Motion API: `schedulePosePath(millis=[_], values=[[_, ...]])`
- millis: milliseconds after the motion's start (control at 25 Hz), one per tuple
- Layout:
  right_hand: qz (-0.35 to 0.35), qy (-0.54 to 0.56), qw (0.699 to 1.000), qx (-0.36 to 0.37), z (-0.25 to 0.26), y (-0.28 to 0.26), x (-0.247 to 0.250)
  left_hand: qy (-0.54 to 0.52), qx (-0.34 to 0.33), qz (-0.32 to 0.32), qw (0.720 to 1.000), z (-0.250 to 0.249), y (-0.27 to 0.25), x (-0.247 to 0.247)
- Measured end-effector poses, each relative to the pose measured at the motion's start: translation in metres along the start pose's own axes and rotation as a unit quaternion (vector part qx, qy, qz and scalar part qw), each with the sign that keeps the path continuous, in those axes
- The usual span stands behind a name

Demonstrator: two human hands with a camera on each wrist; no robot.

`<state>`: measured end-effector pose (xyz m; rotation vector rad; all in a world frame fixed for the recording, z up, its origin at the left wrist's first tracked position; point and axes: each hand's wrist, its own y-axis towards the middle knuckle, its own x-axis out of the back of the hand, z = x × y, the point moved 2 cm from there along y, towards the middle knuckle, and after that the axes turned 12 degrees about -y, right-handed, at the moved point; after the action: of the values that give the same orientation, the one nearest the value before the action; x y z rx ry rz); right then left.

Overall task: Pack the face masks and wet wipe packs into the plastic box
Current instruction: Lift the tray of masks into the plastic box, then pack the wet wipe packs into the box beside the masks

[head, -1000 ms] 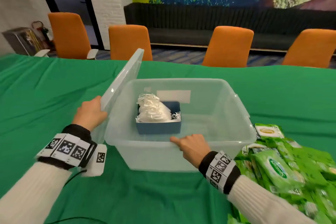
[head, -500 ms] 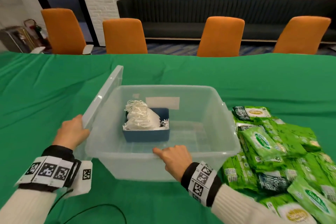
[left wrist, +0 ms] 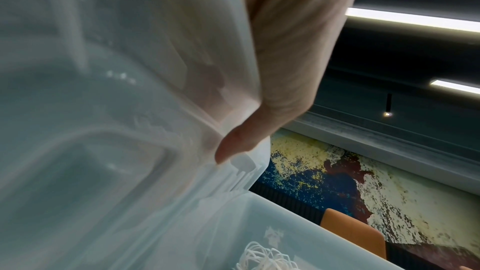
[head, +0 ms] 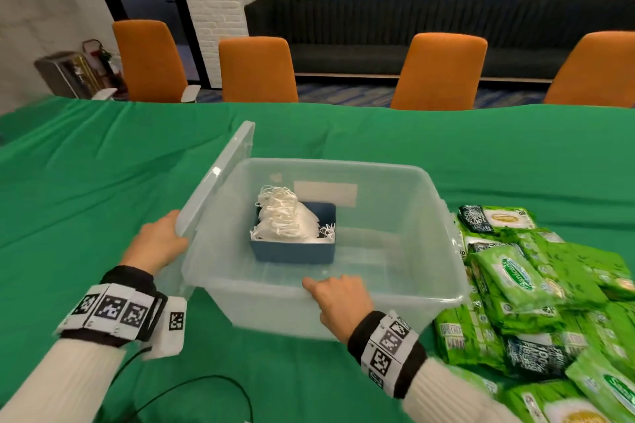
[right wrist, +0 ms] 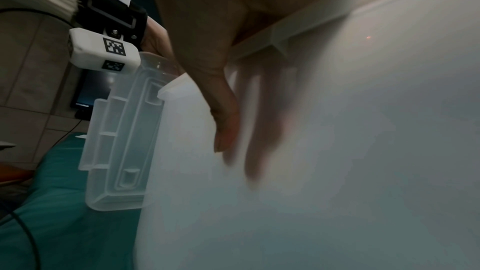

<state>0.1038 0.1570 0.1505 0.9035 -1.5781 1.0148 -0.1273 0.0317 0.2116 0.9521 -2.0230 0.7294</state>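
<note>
A clear plastic box (head: 443, 216) sits in the middle of the green table. Inside it, a small blue tray (head: 292, 252) holds a heap of white face masks (head: 281, 220). My left hand (head: 158, 244) grips the near end of the clear lid (head: 220, 178), which stands on edge, leaning against the box's left side; in the left wrist view my thumb (left wrist: 233, 147) presses the lid (left wrist: 103, 110). My right hand (head: 338, 299) holds the box's near rim, with the thumb (right wrist: 223, 126) outside the wall and the fingers inside. A pile of green wet wipe packs (head: 536, 285) lies right of the box.
Green cloth (head: 86, 199) covers the table to the left and behind the box. A black cable (head: 192, 388) trails near the front edge under my left arm. Several orange chairs (head: 439, 72) stand along the far side.
The lid has come down from high over the box's left side to a lower lean against it. My view has shifted, so more of the wipe pile shows. Both hands keep their grips.
</note>
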Motion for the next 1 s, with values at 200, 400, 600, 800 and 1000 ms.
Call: schedulePosePath(millis=[200,400,600,800,1000], values=[[-0.042,-0.008,0.999,-0.014,-0.001,0.001,-0.012,0.003,0.006,0.009,1.000,0.001,0.004,0.000],[-0.037,-0.003,0.999,-0.001,-0.002,0.002,-0.012,-0.025,0.020,0.027,0.999,0.001,0.003,-0.001],[-0.033,-0.010,0.999,0.004,-0.004,0.002,-0.013,-0.018,0.035,0.024,0.999,0.001,-0.001,0.003],[-0.037,-0.016,0.999,0.025,-0.008,0.003,-0.017,0.070,-0.181,-0.114,0.974,-0.036,-0.040,0.015],[-0.053,0.010,0.998,0.042,-0.008,0.001,-0.017,-0.033,-0.430,-0.015,0.902,-0.095,-0.118,-0.005]])
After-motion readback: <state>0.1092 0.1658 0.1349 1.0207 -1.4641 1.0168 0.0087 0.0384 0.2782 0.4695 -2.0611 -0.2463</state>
